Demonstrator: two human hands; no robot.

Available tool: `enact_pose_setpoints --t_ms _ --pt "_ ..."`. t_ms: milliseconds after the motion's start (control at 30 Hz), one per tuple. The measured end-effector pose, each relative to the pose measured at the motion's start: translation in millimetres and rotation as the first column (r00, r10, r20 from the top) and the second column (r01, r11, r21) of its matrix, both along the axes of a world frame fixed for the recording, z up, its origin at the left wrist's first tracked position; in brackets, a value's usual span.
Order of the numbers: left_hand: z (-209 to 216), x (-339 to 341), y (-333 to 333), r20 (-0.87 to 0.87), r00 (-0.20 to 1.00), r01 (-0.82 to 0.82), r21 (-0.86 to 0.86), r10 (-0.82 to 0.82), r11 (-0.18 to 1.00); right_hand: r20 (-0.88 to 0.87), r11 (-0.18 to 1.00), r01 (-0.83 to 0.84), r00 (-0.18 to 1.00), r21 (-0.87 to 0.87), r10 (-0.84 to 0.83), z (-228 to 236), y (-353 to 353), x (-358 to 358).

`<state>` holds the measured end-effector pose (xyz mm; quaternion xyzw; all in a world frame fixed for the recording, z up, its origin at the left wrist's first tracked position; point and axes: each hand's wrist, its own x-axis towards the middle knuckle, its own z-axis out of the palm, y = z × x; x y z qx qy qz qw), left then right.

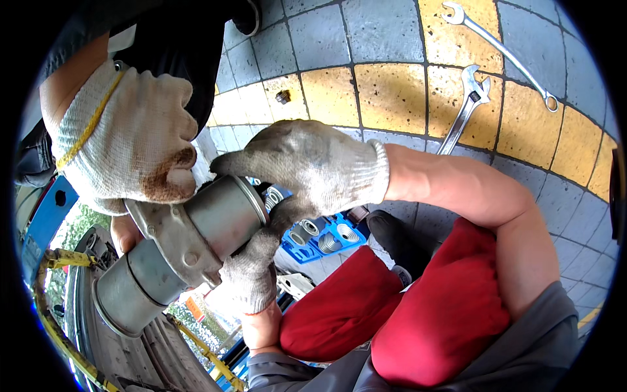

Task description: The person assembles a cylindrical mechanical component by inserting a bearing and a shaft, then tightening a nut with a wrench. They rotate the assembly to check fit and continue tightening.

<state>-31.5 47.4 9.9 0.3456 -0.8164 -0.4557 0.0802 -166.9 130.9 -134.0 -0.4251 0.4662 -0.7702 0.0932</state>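
The right hand (pixel 307 170), gloved, spans the upper end of a grey metal cylinder (pixel 228 212), its grip curled closed about the rim, thumb side on top and a darkened finger lower down. The left hand (pixel 251 271), also gloved, touches the lower side of the cylinder near that end; how far its grip closes cannot be told, as part of it is hidden. The cylinder is tilted in the air left of the red knees (pixel 431 307), with a bolted bracket (pixel 176 238) around its middle. A co-worker's gloved hand (pixel 134 140) is over the bracket from the left, fingers curled, and a bare fingertip (pixel 124 233) rests just below it. Beyond the right hand, on the floor (pixel 382 29), a strip of yellow tiles (pixel 388 95) carries a dark nut (pixel 283 97) near its upper edge and the head of an adjustable wrench (pixel 460 114), whose handle crosses the lower edge. A longer wrench (pixel 506 55) lies along the strip's upper edge. Below the hand is a blue tray (pixel 294 253) of metal rings (pixel 330 243), beside a black shoe (pixel 395 238).
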Motion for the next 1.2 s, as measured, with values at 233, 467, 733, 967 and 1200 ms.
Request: enact_pose_setpoints --t_ms 233,467,733,967,1200 --pt "-2.5 7.8 -9.9 0.136 0.991 0.048 -0.317 -0.005 0.947 -0.094 0.995 0.101 0.990 -0.006 -0.101 1.5 -8.5 -0.4" --pt "-5.1 16.8 -21.0 0.235 0.972 0.078 -0.405 0.021 0.911 -0.114 1.000 0.013 0.993 -0.016 -0.014 2.3 -0.2 -13.1" --pt "6.6 -44.0 -35.6 0.884 0.363 0.702 -0.050 -0.296 0.711 0.008 0.925 -0.337 0.939 -0.174 0.344 -19.2 -16.8 -27.8" --pt "32.1 -39.3 -107.0 0.748 0.127 0.790 0.321 -0.652 0.523 -0.011 0.954 -0.281 0.960 -0.102 0.281 -13.8 -10.7 -30.7" --pt "39.9 52.3 -120.0 0.728 0.654 0.468 -0.177 -0.205 0.866 -0.027 0.921 -0.369 0.929 -0.120 0.369 -17.5 -14.8 -33.0"
